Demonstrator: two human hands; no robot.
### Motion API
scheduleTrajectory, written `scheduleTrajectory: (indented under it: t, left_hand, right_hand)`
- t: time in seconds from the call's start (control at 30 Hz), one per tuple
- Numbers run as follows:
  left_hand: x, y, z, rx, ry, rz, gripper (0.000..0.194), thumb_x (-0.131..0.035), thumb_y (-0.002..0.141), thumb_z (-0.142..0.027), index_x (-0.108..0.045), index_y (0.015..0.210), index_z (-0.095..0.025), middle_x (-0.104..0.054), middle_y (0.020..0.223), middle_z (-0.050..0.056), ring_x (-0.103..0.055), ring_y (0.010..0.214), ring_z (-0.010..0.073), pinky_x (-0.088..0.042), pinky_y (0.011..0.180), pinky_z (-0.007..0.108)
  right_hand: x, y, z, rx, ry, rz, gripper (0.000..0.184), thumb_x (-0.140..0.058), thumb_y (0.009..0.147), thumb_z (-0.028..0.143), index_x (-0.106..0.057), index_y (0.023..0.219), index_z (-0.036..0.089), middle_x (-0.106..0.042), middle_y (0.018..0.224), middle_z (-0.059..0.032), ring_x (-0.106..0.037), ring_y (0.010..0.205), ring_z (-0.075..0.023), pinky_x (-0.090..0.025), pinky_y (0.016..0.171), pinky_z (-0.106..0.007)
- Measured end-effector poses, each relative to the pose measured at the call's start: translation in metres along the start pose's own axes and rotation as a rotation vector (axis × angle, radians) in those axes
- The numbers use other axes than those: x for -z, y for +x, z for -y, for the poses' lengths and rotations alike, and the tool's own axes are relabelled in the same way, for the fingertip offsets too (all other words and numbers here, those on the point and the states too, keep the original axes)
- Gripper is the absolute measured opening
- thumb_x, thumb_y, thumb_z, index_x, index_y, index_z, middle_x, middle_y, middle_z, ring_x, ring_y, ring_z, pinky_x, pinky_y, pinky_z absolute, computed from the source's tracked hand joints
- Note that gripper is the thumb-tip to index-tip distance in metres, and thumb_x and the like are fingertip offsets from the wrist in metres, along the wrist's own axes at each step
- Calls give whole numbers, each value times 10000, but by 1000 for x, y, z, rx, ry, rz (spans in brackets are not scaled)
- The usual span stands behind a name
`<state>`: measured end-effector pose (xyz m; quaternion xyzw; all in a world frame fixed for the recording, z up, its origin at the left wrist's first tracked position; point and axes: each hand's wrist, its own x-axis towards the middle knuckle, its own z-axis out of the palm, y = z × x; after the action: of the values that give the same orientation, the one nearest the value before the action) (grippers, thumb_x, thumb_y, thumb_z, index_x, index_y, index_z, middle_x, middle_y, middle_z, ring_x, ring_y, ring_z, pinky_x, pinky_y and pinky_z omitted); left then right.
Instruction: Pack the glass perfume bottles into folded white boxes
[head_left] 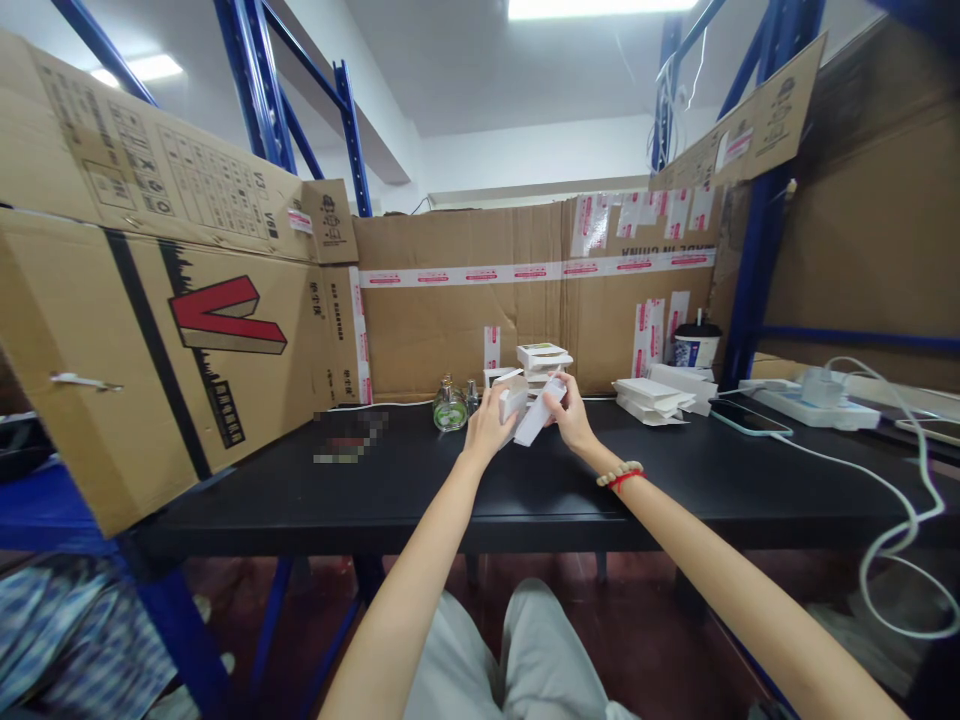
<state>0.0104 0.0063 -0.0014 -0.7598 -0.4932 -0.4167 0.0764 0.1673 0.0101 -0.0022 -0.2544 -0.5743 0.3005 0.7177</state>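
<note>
We hold a small white carton [540,412] up in front of us, above the middle of the table [420,508]. Our left hand [491,425] grips its left part, near the raised flaps, and our right hand [571,415] pinches the long side panel between thumb and fingers. Whether this is one piece or two pressed together, we cannot tell. Just behind our hands we see a stack of white boxes [541,355]. To its left stand a round glass bottle [450,410] with green on it and a smaller bottle [472,396], partly hidden by our left hand. On our right lies a pile of white cartons [651,398], with a dark-lidded cup [696,346] behind it. Farther right we have a phone [750,417] and a power strip [814,403] trailing white cable [909,520]. Cardboard [465,240] walls the table's back, and a large printed box [247,390] stands at its left.
</note>
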Motion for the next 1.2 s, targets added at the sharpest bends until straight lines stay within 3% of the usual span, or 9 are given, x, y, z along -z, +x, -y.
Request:
scheduleTrajectory:
  t: [0.13,0.33,0.67,0.93,1.07,1.2]
  left_hand:
    - [3,-1,-1,-40,35,24,424,-523,812,-288,-384,1212,-267,-492,1205,40,-595,962,197,-481,747,290]
    - [3,-2,-4,-100,87,30,412,-511,798,-265,-378,1187,-236,-511,1194,48,-599,959,205,-483,739,293]
    - [1,-1,-2,-118,39,-7,474,-557,746,-203,-368,1180,-236,-549,1196,53,-610,964,214,-488,759,302]
    - [-2,-2,-2,-138,23,-45,516,-601,741,-300,-356,1187,-217,-617,1074,66,-631,930,219,-494,738,304]
    - [-2,-2,-3,-151,5,-91,488,-596,753,-347,-369,1167,-223,-615,1067,56,-631,932,210,-495,735,298]
    - [-4,-2,-2,-180,25,-118,422,-576,775,-353,-400,1139,-233,-616,1035,40,-633,906,199,-493,698,279]
  right_hand:
    - [1,4,2,-97,220,-122,533,-589,613,502,-455,1059,244,-545,851,1,-569,697,-174,-504,483,-286]
    - [6,12,4,-140,446,-268,452,-494,632,510,-489,996,241,-574,854,3,-580,790,-189,-534,572,-335]
    - [10,15,18,-277,670,-387,276,-437,648,466,-480,790,234,-571,625,39,-560,588,-150,-551,567,-369]
    - [12,16,5,-240,583,-303,374,-488,613,529,-475,844,234,-588,676,26,-594,659,-175,-554,591,-382]
    - [7,14,4,-233,493,-253,459,-519,599,519,-479,957,235,-601,806,7,-601,726,-180,-566,580,-355]
    - [4,10,5,-116,328,-227,496,-579,620,480,-439,1037,251,-555,984,-11,-582,817,-172,-566,567,-321]
